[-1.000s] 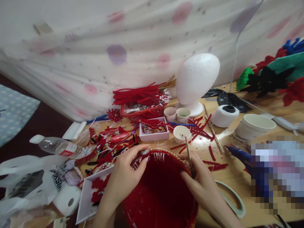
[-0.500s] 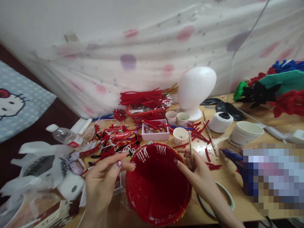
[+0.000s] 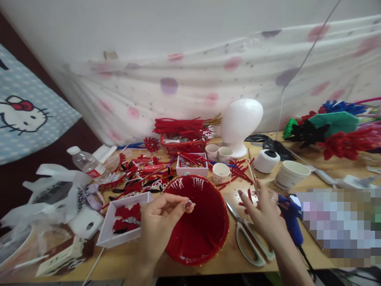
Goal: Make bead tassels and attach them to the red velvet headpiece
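My left hand [image 3: 162,222] is over the left side of a deep red round basket-like form [image 3: 202,234]. Thumb and finger pinch a small white piece [image 3: 193,205], too small to name surely. Rows of white beads line the form's far inner wall, and gold trim edges its rim. My right hand [image 3: 264,214] is to the right of the form, thumb and fingers apart. A thin wooden stick [image 3: 252,169] seems to be held between its fingers. Beside this hand is a blue glue gun [image 3: 293,226]. Scissors [image 3: 248,242] with pale handles lie under the hand.
Behind stand a white foam head [image 3: 241,123], paper cups [image 3: 221,171], a thread cone [image 3: 266,161] and a red basket [image 3: 181,145] of red stems. To the left are a white box [image 3: 105,234] of red pieces, a bottle [image 3: 89,165] and plastic bags [image 3: 53,186].
My right hand has left the red form's rim and moved right towards the glue gun, uncovering the scissors. My left hand has moved right, over the form's opening. The view has shifted.
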The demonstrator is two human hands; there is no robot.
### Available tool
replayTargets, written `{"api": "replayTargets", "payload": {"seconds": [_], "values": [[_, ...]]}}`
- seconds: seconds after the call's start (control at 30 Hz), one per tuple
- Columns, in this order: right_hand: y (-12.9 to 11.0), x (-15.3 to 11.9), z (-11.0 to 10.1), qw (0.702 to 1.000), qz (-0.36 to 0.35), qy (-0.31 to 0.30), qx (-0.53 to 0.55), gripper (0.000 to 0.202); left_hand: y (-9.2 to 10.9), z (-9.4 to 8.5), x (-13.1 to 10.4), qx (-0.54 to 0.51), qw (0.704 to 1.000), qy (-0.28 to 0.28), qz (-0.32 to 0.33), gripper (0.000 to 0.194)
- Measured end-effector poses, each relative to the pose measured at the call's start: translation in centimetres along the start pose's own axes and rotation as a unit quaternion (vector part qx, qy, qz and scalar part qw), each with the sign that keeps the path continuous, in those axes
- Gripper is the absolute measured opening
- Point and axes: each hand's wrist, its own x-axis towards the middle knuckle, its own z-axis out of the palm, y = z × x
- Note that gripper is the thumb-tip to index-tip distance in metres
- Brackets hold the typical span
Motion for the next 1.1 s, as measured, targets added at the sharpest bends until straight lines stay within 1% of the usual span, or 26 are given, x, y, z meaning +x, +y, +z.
{"api": "replayTargets", "payload": {"seconds": [0.07, 0.1, 0.13, 0.17, 0.2, 0.23, 0.27, 0.3, 0.33, 0.37, 0.4, 0.47, 0.5, 0.57, 0.7, 0.77, 0.8, 0.87, 0.93, 1.03, 1.1], "values": [[-0.9, -0.7, -0.7, 0.999, -0.023, 0.022, -0.028, 0.057, 0.0, 0.4, -0.3, 0.055, 0.998, -0.008, 0.037, 0.006], [-1.6, -1.2, -1.2, 0.998, -0.064, 0.022, -0.016, 0.054, -0.2, 0.7, -0.5, 0.094, 0.993, -0.015, 0.064, 0.008], [-2.5, -1.8, -1.7, 0.993, -0.116, 0.011, 0.016, 0.045, -0.3, 1.0, -0.8, 0.135, 0.986, -0.025, 0.093, 0.011], [-3.4, -2.4, -2.3, 0.982, -0.177, -0.038, 0.048, 0.033, -0.5, 1.3, -1.0, 0.172, 0.977, -0.040, 0.121, 0.013], [-4.3, -3.1, -2.7, 0.961, -0.242, -0.113, 0.066, 0.027, -0.8, 1.6, -1.3, 0.203, 0.967, -0.056, 0.141, 0.015], [-5.2, -3.6, -3.1, 0.941, -0.286, -0.168, 0.067, 0.022, -1.0, 1.8, -1.5, 0.224, 0.960, -0.072, 0.150, 0.016], [-5.9, -4.0, -3.3, 0.922, -0.328, -0.198, 0.060, 0.016, -1.2, 2.0, -1.7, 0.237, 0.956, -0.086, 0.152, 0.017], [-6.5, -4.2, -3.4, 0.904, -0.359, -0.225, 0.046, 0.009, -1.3, 2.1, -1.9, 0.247, 0.953, -0.103, 0.142, 0.018], [-6.9, -4.3, -3.4, 0.890, -0.386, -0.241, 0.032, 0.009, -1.4, 2.2, -2.0, 0.255, 0.951, -0.124, 0.123, 0.019], [-7.2, -4.3, -3.4, 0.877, -0.408, -0.252, 0.019, 0.016, -1.3, 2.2, -2.0, 0.265, 0.949, -0.147, 0.093, 0.020], [-7.4, -4.1, -3.3, 0.866, -0.424, -0.264, 0.011, 0.021, -1.2, 2.1, -1.9, 0.273, 0.945, -0.172, 0.053, 0.020], [-7.4, -3.8, -3.1, 0.849, -0.441, -0.289, 0.019, 0.026, -0.7, 2.0, -1.6, 0.280, 0.932, -0.225, -0.041, 0.020], [-7.3, -3.6, -3.0, 0.843, -0.442, -0.306, 0.034, 0.026, -0.4, 2.0, -1.4, 0.277, 0.924, -0.248, -0.086, 0.019], [-7.0, -3.3, -3.0, 0.831, -0.431, -0.342, 0.086, 0.028, 0.1, 2.0, -0.9, 0.259, 0.912, -0.283, -0.147, 0.017], [-6.6, -3.2, -2.8, 0.816, -0.380, -0.388, 0.200, 0.037, 0.7, 2.2, -0.1, 0.181, 0.900, -0.333, -0.216, 0.012], [-6.6, -3.1, -2.5, 0.807, -0.339, -0.411, 0.255, 0.043, 0.7, 2.3, 0.2, 0.138, 0.893, -0.352, -0.243, 0.012], [-6.6, -3.0, -2.3, 0.798, -0.314, -0.427, 0.286, 0.045, 0.7, 2.4, 0.3, 0.118, 0.890, -0.358, -0.256, 0.014], [-6.7, -2.9, -1.9, 0.777, -0.260, -0.457, 0.345, 0.049, 0.5, 2.5, 0.4, 0.084, 0.886, -0.361, -0.280, 0.018], [-6.6, -2.9, -1.4, 0.764, -0.210, -0.472, 0.386, 0.051, 0.3, 2.5, 0.6, 0.060, 0.885, -0.350, -0.302, 0.017], [-6.0, -2.9, -0.6, 0.755, -0.166, -0.482, 0.414, 0.051, 0.0, 2.6, 0.8, 0.041, 0.881, -0.334, -0.332, 0.013], [-5.5, -2.9, -0.2, 0.739, -0.137, -0.495, 0.435, 0.050, 0.0, 2.7, 0.8, 0.039, 0.876, -0.330, -0.350, 0.012]]}}
